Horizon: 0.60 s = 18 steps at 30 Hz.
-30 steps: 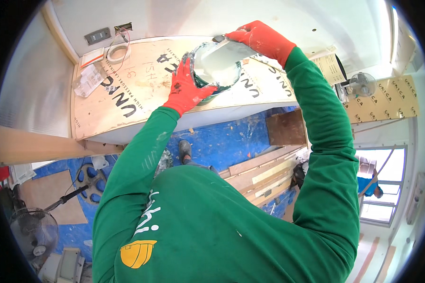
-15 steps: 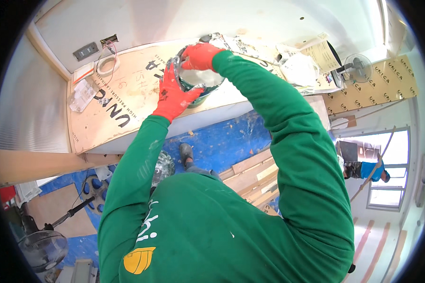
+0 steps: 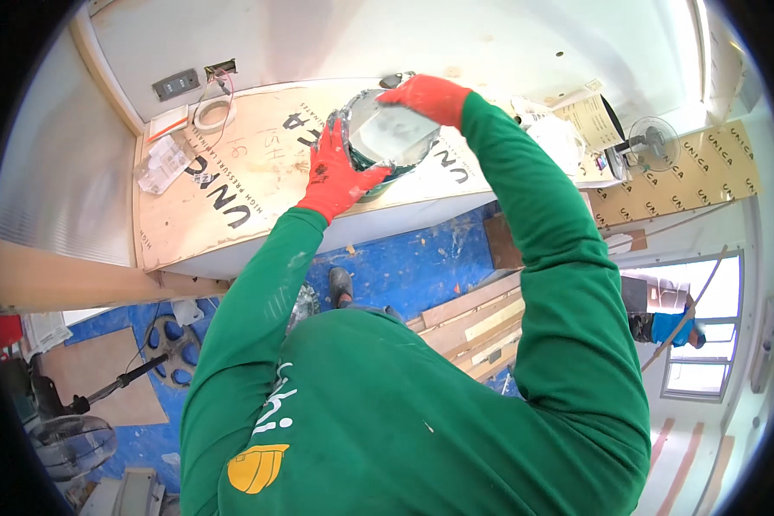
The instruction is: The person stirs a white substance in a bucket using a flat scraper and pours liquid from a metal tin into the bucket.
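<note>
My left hand (image 3: 340, 170), in a red glove, grips the rim and side of a dark green bucket (image 3: 377, 185) smeared with white material, on the wood-sheet counter (image 3: 258, 189). My right hand (image 3: 423, 98), also red-gloved, is closed on the top edge of a wide, pale flat blade (image 3: 394, 131) held over the bucket's opening. The white material inside is partly hidden by the blade. Just behind the bucket is a small dark object (image 3: 392, 80) that I cannot make out.
Tape roll (image 3: 214, 114), plastic packet (image 3: 163, 157) and wires on the counter's left; white bag (image 3: 557, 144) and small fan (image 3: 649, 142) on the right. Below are boards (image 3: 464, 331) and another fan (image 3: 69, 447). A person in blue (image 3: 671, 329) is near the window.
My right hand went left and down to the bucket's left rim, then moved back up and right with the blade over the opening. My left hand stays on the bucket.
</note>
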Each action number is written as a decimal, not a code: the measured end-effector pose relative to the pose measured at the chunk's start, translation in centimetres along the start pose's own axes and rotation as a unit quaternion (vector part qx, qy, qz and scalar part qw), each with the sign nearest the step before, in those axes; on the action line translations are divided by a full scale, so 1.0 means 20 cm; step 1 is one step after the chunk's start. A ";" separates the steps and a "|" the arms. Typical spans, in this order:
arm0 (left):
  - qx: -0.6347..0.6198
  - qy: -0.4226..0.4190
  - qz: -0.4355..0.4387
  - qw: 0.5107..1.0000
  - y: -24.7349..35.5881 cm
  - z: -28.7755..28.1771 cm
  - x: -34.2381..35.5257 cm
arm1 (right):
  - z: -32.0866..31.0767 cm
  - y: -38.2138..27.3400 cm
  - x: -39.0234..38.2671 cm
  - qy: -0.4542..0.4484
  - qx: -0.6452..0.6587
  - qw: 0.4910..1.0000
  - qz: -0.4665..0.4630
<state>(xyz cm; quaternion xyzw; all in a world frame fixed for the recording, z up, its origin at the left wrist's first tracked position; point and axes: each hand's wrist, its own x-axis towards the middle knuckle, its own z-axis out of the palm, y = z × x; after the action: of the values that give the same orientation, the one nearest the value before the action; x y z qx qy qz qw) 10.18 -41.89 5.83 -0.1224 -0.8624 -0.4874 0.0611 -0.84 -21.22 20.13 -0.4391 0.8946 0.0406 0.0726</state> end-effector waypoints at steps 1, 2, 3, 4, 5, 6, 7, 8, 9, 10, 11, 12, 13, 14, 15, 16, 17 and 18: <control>-0.003 0.002 0.004 1.000 0.00 0.01 0.00 | -0.09 -0.03 -0.04 0.023 0.007 1.000 0.006; -0.005 0.005 0.006 1.000 -0.01 0.02 0.01 | -0.19 -0.12 -0.04 0.023 0.103 0.988 0.114; -0.014 0.009 0.001 1.000 -0.01 0.02 0.01 | -0.29 -0.24 -0.03 0.022 0.199 0.955 0.218; -0.022 0.012 -0.004 1.000 -0.01 0.01 0.00 | -0.34 -0.30 -0.04 0.021 0.291 0.902 0.319; -0.032 0.013 -0.006 0.999 0.01 0.01 0.00 | -0.34 -0.30 -0.06 0.037 0.204 0.947 0.245; -0.041 0.014 0.001 0.999 0.02 0.01 0.00 | -0.29 -0.27 -0.07 0.065 0.146 0.961 0.226; -0.049 0.016 0.007 0.999 0.02 0.00 0.00 | -0.18 -0.23 -0.05 0.093 0.088 0.971 0.204; -0.057 0.018 0.015 0.998 0.03 0.00 0.01 | -0.08 -0.17 -0.02 0.121 0.028 0.975 0.182; -0.060 0.018 0.020 0.998 0.02 0.00 0.01 | -0.03 -0.16 0.04 0.082 0.059 0.971 0.218; -0.066 0.018 0.027 0.997 0.02 0.00 0.01 | 0.00 -0.17 0.09 0.043 0.084 0.962 0.258; -0.071 0.018 0.033 0.997 0.02 0.00 0.01 | 0.04 -0.19 0.12 0.033 0.103 0.949 0.295; -0.065 0.018 0.029 0.997 0.02 0.00 0.01 | 0.06 -0.22 0.14 0.021 0.121 0.935 0.333; -0.058 0.018 0.025 0.998 0.03 0.00 0.01 | 0.09 -0.23 0.16 0.019 0.100 0.942 0.320; -0.052 0.018 0.022 0.998 0.03 0.00 0.01 | 0.13 -0.23 0.19 0.018 0.102 0.943 0.317; -0.061 0.022 0.032 0.997 0.03 0.01 0.01 | 0.17 -0.25 0.21 0.014 0.104 0.943 0.315; -0.070 0.024 0.042 0.996 0.02 0.01 0.01 | 0.19 -0.25 0.22 0.011 0.106 0.943 0.314; -0.080 0.026 0.053 0.995 0.02 0.02 0.02 | 0.21 -0.24 0.21 0.001 0.109 0.961 0.255; -0.068 0.027 0.052 0.996 0.01 0.02 0.01 | 0.20 -0.26 0.21 -0.023 0.105 0.968 0.226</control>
<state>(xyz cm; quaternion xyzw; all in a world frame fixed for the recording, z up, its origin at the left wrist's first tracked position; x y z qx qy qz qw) 10.00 -41.47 5.85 -0.1580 -0.8175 -0.5445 0.1013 1.08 -27.18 15.48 -0.2145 0.9680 -0.0282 0.1274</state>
